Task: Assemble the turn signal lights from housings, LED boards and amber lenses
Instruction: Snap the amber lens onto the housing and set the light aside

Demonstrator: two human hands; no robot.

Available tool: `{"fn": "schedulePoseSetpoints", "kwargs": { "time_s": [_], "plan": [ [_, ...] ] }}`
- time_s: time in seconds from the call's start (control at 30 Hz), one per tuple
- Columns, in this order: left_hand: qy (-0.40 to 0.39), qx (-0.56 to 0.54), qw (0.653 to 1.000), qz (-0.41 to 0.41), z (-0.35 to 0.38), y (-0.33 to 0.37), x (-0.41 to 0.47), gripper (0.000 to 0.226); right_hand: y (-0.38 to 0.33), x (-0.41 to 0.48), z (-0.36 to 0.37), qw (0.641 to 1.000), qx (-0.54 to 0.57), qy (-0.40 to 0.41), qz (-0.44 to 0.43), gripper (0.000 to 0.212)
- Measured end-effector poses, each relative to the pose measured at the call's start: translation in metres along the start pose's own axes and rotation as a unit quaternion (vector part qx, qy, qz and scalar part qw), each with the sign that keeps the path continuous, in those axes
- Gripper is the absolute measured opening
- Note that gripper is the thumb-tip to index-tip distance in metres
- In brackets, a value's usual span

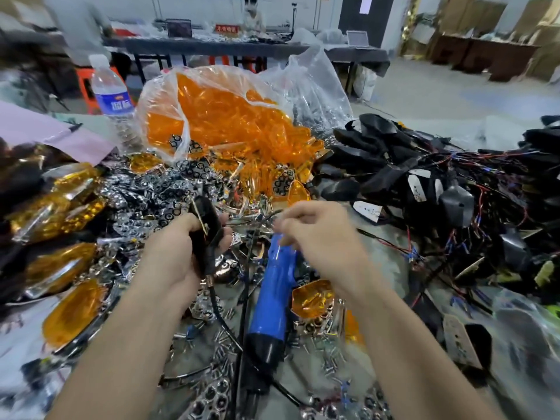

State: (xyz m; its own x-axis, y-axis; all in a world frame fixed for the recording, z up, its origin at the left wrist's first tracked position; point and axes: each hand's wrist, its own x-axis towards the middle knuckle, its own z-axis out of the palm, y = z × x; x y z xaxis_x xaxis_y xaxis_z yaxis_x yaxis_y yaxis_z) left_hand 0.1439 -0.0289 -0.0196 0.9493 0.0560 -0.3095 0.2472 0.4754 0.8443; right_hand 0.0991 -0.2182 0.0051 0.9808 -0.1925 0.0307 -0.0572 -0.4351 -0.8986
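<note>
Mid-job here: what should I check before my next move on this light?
1. Grip on the black housing: ok, the left hand holds it.
2. Whether the right hand is free: cannot tell; its curled fingers blur near a thin wire.
3. Reach to the blue screwdriver: ok, it lies between the forearms.
4. Spare amber lens: ok, one lies beside the screwdriver.
5. Housing's inside fitted: cannot tell, not visible.

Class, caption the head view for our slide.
Left hand grips black housing, right hand beside it, above a blue screwdriver.
</note>
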Motion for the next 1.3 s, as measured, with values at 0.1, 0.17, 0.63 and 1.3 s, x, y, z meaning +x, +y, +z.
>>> {"fn": "schedulePoseSetpoints", "kwargs": {
  "time_s": [0.1,0.17,0.63,1.3],
  "plan": [
    [-0.027,0.02,0.999,0.027,-0.003,-0.006,0.003,0.032,0.029,0.016,-0.019,0.987,-0.072,0.144,0.013,0.031],
    [-0.035,0.046,0.997,0.046,-0.003,-0.007,0.003,0.024,0.044,0.021,-0.021,0.983,-0.121,0.132,0.028,0.035],
    [-0.084,0.091,0.992,0.023,0.001,-0.016,-0.002,0.022,0.052,0.017,-0.016,0.939,-0.144,0.3,-0.085,0.017],
    [-0.182,-0.064,0.978,-0.083,-0.007,-0.005,0.001,0.044,0.058,0.015,-0.015,0.988,-0.109,0.104,0.021,0.042]
  ]
}}
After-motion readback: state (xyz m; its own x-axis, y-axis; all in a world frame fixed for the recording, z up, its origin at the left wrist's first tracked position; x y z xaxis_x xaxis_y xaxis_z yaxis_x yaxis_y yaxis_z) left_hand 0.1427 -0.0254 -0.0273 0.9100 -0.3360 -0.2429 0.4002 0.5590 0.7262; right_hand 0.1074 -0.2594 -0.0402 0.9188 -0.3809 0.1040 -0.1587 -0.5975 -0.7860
